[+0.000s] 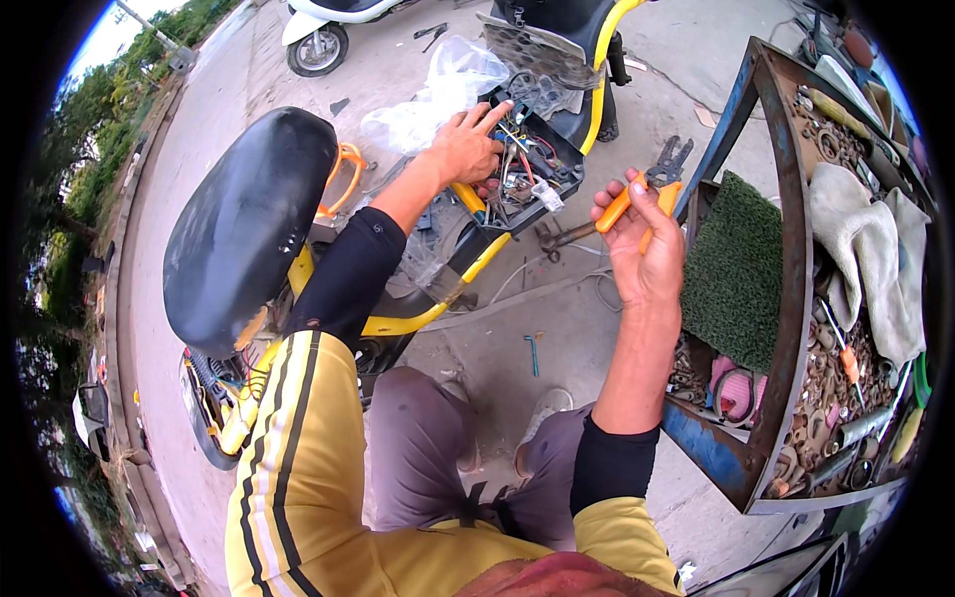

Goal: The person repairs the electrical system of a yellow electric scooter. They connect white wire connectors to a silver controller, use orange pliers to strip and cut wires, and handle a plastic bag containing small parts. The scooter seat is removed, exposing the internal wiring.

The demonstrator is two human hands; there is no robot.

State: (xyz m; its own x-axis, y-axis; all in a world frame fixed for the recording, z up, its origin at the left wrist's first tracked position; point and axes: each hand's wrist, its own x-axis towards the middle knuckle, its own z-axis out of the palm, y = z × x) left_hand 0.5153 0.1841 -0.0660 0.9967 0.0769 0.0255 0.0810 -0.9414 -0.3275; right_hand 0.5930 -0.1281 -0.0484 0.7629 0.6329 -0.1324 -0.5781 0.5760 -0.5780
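My left hand reaches over the black compartment of a yellow-framed scooter, its fingers spread at the near left side. Inside lie a tangle of wires, some red and blue, and a small clear plastic packet. I cannot see whether my lower fingers touch the wires. Off to the right, my right hand is closed around pliers with orange handles. Their dark jaws point up and away from me, above the floor beside a metal rack.
A black scooter seat stands tilted up at left. Crumpled clear plastic lies behind my left hand. The rusty rack at right holds loose hardware, a grey cloth and a green turf mat. A blue-green tool lies on the ground.
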